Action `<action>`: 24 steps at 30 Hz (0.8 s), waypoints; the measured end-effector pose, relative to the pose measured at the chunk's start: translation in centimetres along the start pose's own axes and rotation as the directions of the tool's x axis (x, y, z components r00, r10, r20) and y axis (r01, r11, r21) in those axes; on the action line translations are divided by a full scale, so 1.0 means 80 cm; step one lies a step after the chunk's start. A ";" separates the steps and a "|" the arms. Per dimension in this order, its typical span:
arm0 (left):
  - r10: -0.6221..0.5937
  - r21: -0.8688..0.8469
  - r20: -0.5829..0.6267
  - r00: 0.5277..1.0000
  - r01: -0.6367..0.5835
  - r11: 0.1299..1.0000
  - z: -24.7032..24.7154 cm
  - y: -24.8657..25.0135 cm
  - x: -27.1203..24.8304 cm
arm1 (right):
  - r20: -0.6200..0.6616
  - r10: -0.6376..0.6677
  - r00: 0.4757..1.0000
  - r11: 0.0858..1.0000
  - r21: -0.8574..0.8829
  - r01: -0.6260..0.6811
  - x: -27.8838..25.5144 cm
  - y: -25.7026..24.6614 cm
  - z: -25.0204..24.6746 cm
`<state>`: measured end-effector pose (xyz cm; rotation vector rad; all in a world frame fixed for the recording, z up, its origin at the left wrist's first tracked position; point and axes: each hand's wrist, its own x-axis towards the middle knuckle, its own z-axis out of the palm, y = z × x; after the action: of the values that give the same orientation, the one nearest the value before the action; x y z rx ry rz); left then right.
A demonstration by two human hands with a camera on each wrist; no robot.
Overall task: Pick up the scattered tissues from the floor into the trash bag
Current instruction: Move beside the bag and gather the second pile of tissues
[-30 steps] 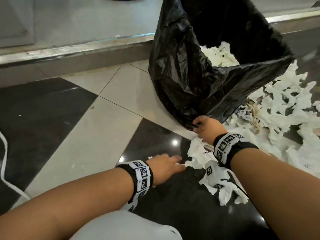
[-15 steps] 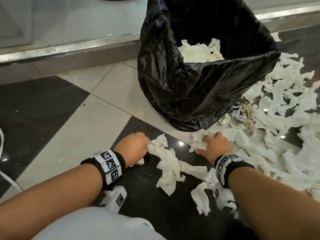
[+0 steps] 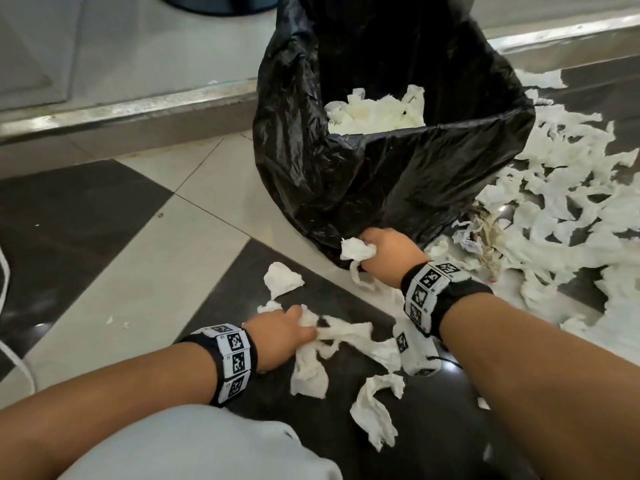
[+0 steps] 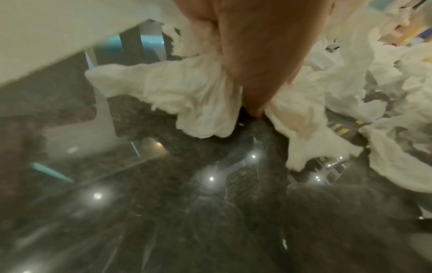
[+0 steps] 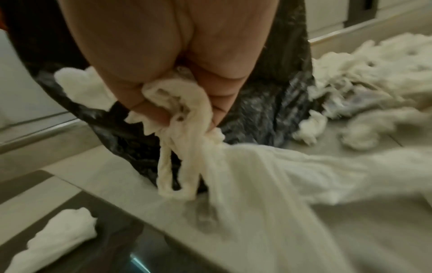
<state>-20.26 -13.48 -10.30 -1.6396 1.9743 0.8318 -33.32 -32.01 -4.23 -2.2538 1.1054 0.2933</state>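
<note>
Your right hand (image 3: 384, 258) grips a tissue wad (image 3: 356, 250) beside the trash bag (image 3: 381, 174), ready to drop in, while your left hand (image 3: 280, 336) clutches nearer floor tissues (image 3: 332, 344).

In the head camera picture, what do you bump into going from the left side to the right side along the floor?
White cord → left hand gripping tissue → loose tissue piece → right hand gripping a tissue wad, in front of the black trash bag → big spread of scattered tissues.
</note>
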 end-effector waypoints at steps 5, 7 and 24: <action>-0.063 -0.181 -0.126 0.990 0.039 0.983 -0.032 0.031 0.012 | 0.100 -0.071 0.992 0.977 -0.194 0.090 0.006 0.002 -0.048; -0.082 -0.274 -0.163 0.983 0.035 0.961 -0.050 0.039 0.007 | 0.113 -0.071 0.991 0.979 -0.185 0.091 0.011 0.004 -0.060; -0.460 -0.443 -0.259 0.849 0.319 0.838 -0.212 0.071 -0.078 | 0.141 -0.373 0.917 0.928 0.051 0.370 -0.031 -0.046 -0.132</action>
<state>-23.83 -20.03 7.08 -2.4847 1.6401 0.8363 -32.69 -35.10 6.74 -2.3212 0.5821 0.2818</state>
